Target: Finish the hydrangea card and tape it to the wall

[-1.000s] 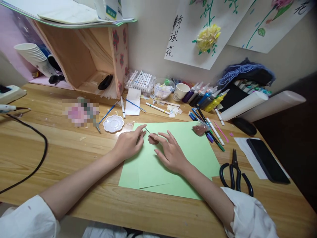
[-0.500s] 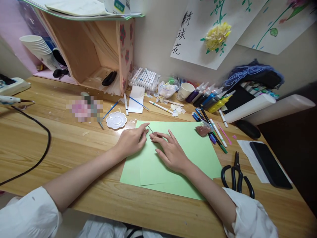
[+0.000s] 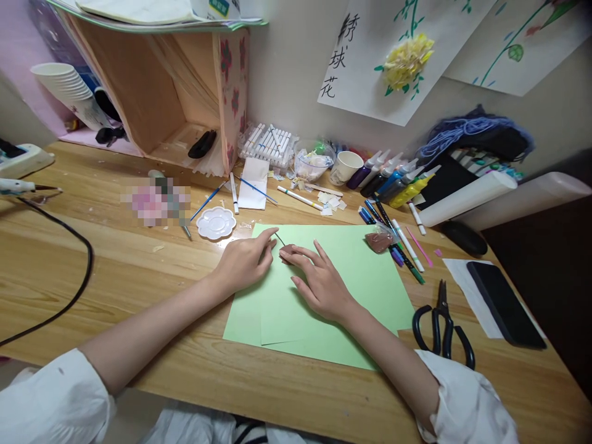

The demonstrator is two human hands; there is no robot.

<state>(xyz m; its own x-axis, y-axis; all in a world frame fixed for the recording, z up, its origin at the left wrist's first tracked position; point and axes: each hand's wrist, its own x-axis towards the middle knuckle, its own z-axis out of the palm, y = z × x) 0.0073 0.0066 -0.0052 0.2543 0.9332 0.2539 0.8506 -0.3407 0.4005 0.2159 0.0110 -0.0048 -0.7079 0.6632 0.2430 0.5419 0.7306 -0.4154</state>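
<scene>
A small flat piece of brown clay (image 3: pixel 287 249) lies on light green paper (image 3: pixel 351 333). A thin dark rod (image 3: pixel 280 238) slants down to the clay from the tip of my left index finger. My left hand (image 3: pixel 247 259), to the left of the clay, is closed with the rod at its fingertips; its grip is partly hidden. On the right, my right hand (image 3: pixel 321 283) has its fingers spread. Its foremost fingertips rest on the clay, while the thumb stays apart from it. More brown clay in a clear wrapper (image 3: pixel 379 240) sits at the paper's upper right.
A white flower-shaped palette (image 3: pixel 216 223) is left of the paper. Black-handled scissors (image 3: pixel 443 327) and a dark phone (image 3: pixel 506 305) lie right. Behind are pens (image 3: pixel 407 246), paint bottles (image 3: pixel 393 185), a paper cup (image 3: pixel 346 168) and a box shelf (image 3: pixel 185 92). A black cable (image 3: pixel 87 271) curves at left.
The camera view has shifted very slightly. My hands, the rod and the clay hold almost the same positions.
</scene>
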